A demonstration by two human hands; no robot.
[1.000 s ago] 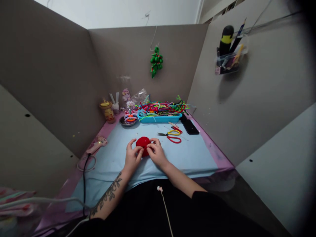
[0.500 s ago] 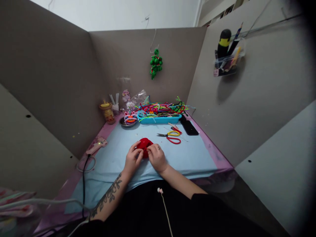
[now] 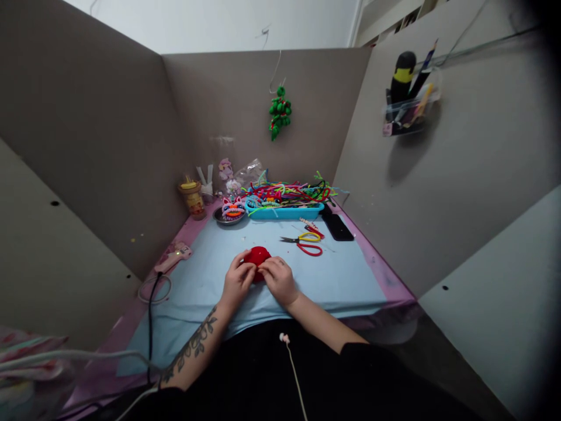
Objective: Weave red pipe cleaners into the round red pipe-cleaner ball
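A round, bright red object (image 3: 258, 255), perhaps a ball or pouch of cord, is between my two hands above the light blue cloth (image 3: 342, 280). My left hand (image 3: 239, 278) has its fingers closed on the left side of it. The fingers of my right hand (image 3: 278, 278) pinch its right front edge, close to my left fingertips. What exactly the fingertips grip is too small to see. Beyond my right hand lie scissors (image 3: 307, 238) with one yellow and one red handle.
A blue tray (image 3: 284, 214) heaped with colourful cords stands at the back, beside a metal bowl (image 3: 221, 220) holding beaded pieces. The black phone (image 3: 339, 227) lies right, a pink glue gun (image 3: 175, 255) left. Grey panels enclose the table; a green ornament (image 3: 279, 114) hangs behind.
My fingers have shifted slightly on the red object, and the dark gap in its upper right no longer shows. The whole view has moved a little.
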